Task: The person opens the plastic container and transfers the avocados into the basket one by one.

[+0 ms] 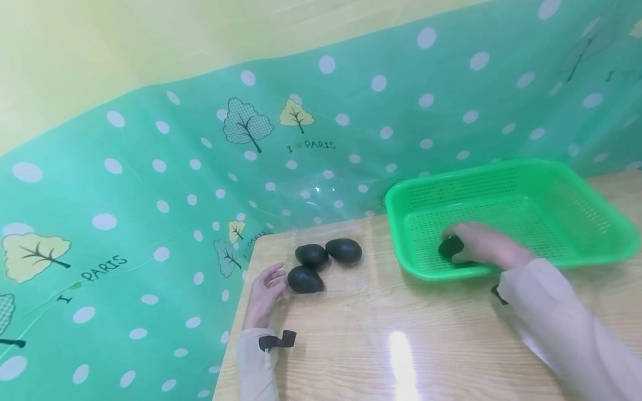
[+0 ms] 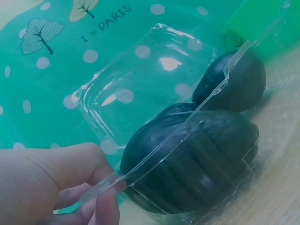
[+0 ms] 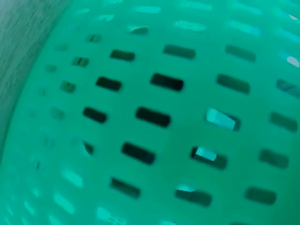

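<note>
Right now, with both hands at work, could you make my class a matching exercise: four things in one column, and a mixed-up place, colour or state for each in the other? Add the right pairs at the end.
Column one
1. Left hand
2. Right hand
3. Basket
4. Plastic container

Column two
A. Green, with slotted walls
B. Grips a single dark fruit
C. Clear, with three dark fruits in it
D. Pinches a see-through edge

Right pairs: 1-D, 2-B, 3-A, 4-C.
</note>
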The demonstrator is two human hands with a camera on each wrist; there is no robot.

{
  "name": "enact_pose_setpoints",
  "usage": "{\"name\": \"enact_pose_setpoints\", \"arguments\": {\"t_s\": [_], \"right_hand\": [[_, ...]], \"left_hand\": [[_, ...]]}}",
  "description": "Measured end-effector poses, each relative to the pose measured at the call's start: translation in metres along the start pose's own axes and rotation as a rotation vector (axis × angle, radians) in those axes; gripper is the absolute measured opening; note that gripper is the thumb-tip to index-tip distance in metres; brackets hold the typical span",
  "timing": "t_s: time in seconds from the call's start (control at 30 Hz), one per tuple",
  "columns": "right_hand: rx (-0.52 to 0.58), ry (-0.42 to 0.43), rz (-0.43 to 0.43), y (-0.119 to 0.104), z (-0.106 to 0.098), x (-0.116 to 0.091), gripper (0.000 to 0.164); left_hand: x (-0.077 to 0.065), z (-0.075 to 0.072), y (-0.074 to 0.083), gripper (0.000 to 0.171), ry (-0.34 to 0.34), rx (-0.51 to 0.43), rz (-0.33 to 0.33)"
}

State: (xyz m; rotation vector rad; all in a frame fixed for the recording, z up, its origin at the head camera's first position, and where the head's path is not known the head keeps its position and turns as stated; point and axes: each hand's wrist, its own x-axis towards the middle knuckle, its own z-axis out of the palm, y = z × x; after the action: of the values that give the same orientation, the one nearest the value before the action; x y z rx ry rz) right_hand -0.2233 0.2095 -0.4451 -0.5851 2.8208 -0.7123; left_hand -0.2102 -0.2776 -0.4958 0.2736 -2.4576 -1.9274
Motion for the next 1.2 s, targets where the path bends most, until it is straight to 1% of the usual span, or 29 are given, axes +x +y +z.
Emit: {"name": "enact_pose_setpoints", "arguments": {"t_s": [0.07,0.2,0.33,0.5,0.73,0.9,1.0,1.2], "right_hand": [[0.011,0.002,0.006,0.000,-0.001,-0.001,0.053],[-0.004,0.012,0.015,0.001,-0.002,-0.003,0.059],[-0.063,0.041,0.025,0.000,-0.006,-0.005,0.064],[-0.118,0.079,0.018,-0.007,-0.012,-0.008,0.066],[-0.153,0.152,-0.003,-0.033,-0.020,-0.009,0.066],[-0.132,0.222,-0.026,-0.053,-0.019,-0.004,0.067],[-0.127,0.262,-0.066,-0.064,-0.018,-0.002,0.066],[-0.122,0.289,-0.109,-0.085,-0.016,0.001,0.066]], "left_hand": [[0.001,0.000,0.000,0.058,0.008,0.012,0.004],[0.002,0.000,-0.001,0.059,0.013,0.013,0.000],[0.002,-0.001,0.000,0.059,0.003,0.006,-0.008],[0.001,-0.002,0.001,0.059,-0.008,0.016,-0.001],[-0.003,-0.003,0.002,0.060,-0.014,0.029,0.004],[-0.003,-0.007,0.002,0.056,-0.009,-0.010,-0.003],[-0.003,-0.010,0.002,0.052,-0.012,-0.040,-0.009],[-0.001,-0.011,0.000,0.049,-0.020,-0.037,-0.008]]}}
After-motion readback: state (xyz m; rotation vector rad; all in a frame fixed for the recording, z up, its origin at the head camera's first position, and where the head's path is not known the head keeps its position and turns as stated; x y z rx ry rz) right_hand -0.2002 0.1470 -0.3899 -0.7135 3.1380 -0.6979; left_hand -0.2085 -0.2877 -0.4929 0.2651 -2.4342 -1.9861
